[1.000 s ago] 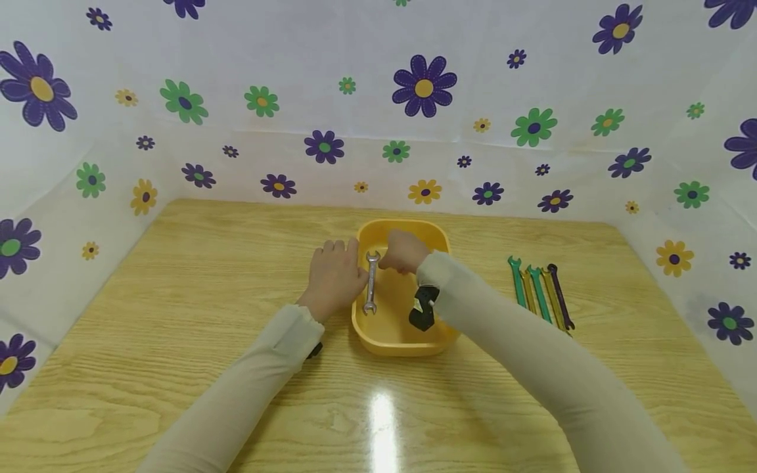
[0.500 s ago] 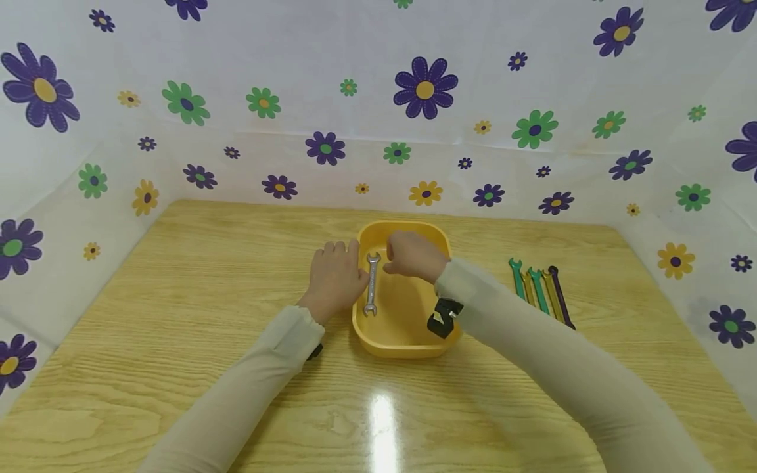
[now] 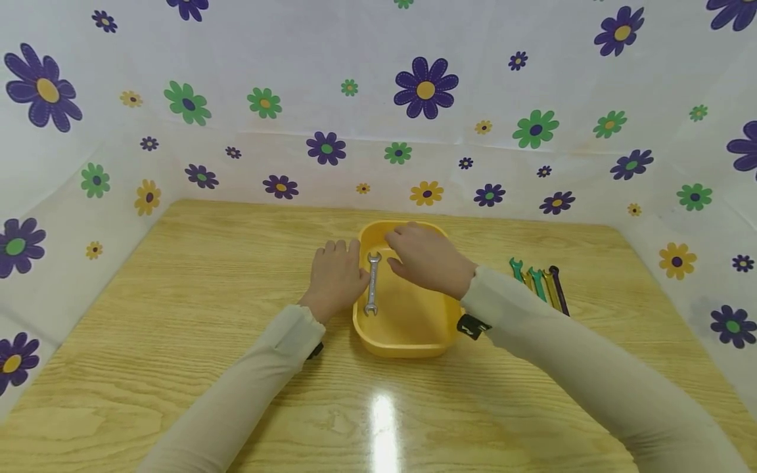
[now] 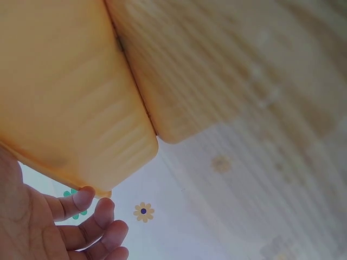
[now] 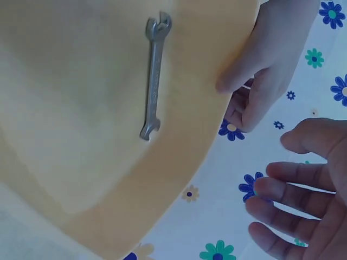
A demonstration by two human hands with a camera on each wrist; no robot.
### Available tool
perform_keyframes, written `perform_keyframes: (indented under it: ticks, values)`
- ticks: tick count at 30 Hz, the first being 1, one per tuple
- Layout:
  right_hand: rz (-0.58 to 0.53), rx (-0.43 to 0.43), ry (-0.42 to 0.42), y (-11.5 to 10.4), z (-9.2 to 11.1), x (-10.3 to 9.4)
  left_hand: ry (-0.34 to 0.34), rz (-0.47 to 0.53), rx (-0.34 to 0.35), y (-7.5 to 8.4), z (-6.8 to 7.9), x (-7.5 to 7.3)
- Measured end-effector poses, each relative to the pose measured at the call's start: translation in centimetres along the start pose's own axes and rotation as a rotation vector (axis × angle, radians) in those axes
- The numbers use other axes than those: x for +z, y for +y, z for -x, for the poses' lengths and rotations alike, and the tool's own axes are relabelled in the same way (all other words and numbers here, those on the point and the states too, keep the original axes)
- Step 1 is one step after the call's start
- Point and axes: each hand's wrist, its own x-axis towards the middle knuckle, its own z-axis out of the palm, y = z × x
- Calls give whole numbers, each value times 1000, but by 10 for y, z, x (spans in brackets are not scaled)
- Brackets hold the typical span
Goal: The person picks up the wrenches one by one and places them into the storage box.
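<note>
A yellow plastic tub (image 3: 408,328) stands on the table in the head view. My left hand (image 3: 336,277) holds its left rim, thumb hooked over the inside and fingers outside; the right wrist view shows this left hand (image 5: 265,70) too. One silver open-end wrench (image 3: 373,284) lies lengthwise on the tub floor along the left wall, apart from both hands. Over the tub's far right part is my right hand (image 3: 430,259), holding nothing. In the right wrist view that right hand (image 5: 303,189) has its fingers spread and slightly bent.
Several coloured wrenches (image 3: 552,289), green, gold and dark purple, lie side by side on the wooden table (image 3: 236,263) right of the tub, partly hidden by the right sleeve. A flower-printed cloth (image 3: 355,118) surrounds the table's back and sides.
My right hand has loosened its fingers and drawn up and to the right, away from the silver wrench. The left hand, tub and wrench stay in place.
</note>
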Motion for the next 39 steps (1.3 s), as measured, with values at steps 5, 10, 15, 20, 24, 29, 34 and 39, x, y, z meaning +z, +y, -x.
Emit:
perform_keyframes:
  ticks: [5, 10, 15, 20, 24, 29, 34, 39]
  values:
    - [133, -98, 96, 6, 6, -1, -2, 11, -4, -1, 0, 0]
    - [234, -174, 193, 12, 13, 0, -16, 1, -6, 0, -1, -1]
    - [290, -211, 269, 17, 22, -1, -23, 3, -4, 0, -1, -1]
    - [299, -206, 294, 27, 32, -1, -24, 26, -5, -1, 0, -1]
    - [279, -188, 313, 36, 42, -1, -22, 40, -10, -1, 0, 0]
    - [241, -140, 318, 52, 56, 0, -25, 41, -10, -1, -1, 1]
    - [194, -72, 319, 72, 72, 3, -23, 35, -3, -1, 0, 0]
    - [177, -51, 356, 90, 88, 8, -16, 29, -1, -1, 0, 0]
